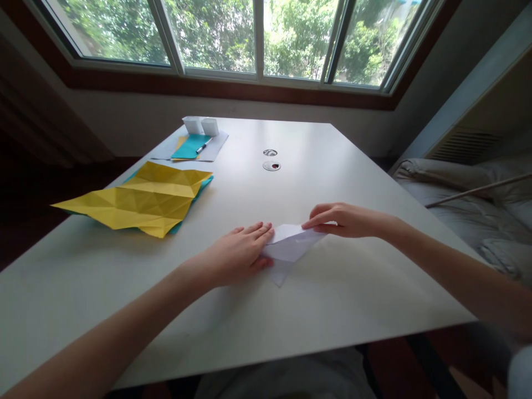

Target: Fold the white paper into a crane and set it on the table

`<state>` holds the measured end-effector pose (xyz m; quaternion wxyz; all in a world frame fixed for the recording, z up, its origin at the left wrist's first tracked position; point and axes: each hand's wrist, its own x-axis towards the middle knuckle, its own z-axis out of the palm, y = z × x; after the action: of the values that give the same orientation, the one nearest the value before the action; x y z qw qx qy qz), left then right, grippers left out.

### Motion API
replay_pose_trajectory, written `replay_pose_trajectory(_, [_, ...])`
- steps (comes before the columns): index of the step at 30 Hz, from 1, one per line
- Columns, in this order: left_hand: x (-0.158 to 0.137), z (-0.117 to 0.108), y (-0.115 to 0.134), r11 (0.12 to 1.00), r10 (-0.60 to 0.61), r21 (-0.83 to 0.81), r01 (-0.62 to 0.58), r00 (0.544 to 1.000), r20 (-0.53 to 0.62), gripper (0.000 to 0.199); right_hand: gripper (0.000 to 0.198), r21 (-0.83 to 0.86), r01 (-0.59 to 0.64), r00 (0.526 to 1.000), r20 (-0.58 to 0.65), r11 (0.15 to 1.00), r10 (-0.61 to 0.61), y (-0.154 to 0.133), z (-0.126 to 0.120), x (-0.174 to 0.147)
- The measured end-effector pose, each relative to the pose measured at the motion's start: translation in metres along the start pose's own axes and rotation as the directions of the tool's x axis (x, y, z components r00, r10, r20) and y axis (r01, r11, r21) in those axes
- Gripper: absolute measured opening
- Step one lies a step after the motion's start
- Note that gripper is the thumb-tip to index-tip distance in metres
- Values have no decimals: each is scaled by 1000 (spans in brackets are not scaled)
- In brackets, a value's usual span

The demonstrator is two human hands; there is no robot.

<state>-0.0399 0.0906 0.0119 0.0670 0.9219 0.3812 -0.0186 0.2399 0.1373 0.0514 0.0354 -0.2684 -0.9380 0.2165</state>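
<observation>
A small white folded paper (293,246) lies on the white table in front of me, with one pointed flap toward the near edge. My left hand (236,255) rests flat over the paper's left side, fingers stretched out and pressing it to the tabletop. On the other side, my right hand (341,219) pinches the paper's right corner between thumb and fingers, lifted slightly from the table. The part of the paper beneath my left fingers is hidden.
Creased yellow paper (153,194) lies over teal paper (203,187) at the left. Farther back are a teal sheet (189,147), a pen (204,146) and two white containers (210,127). Two round fittings (271,166) sit in the white table (353,299).
</observation>
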Motion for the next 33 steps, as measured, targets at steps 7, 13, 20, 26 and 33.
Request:
replay_pose_trajectory(7, [-1,-4,-1,999,25,-44,-26,1000,-18,52,35,5,-24,999,-34,1000,24,0,13,-13])
replay_pose_trajectory(13, [0,-6,-6,994,36,-99,-44,996,-86,44,33,-71,15,993,-117,997,-24,4,21,-16])
replay_pose_trajectory(20, [4,-5,1,999,-33,-45,25,982,-184,30,26,-52,-28,969,-247,998,15,2,34,-14])
replay_pose_trajectory(26, [1,3,34,965,149,244,-96,967,-207,37,23,-15,-79,944,-321,997,70,-2,41,-13])
replay_pose_trajectory(33, [-3,16,53,936,207,324,-138,960,-189,39,23,39,-43,935,-351,998,54,1,50,-16])
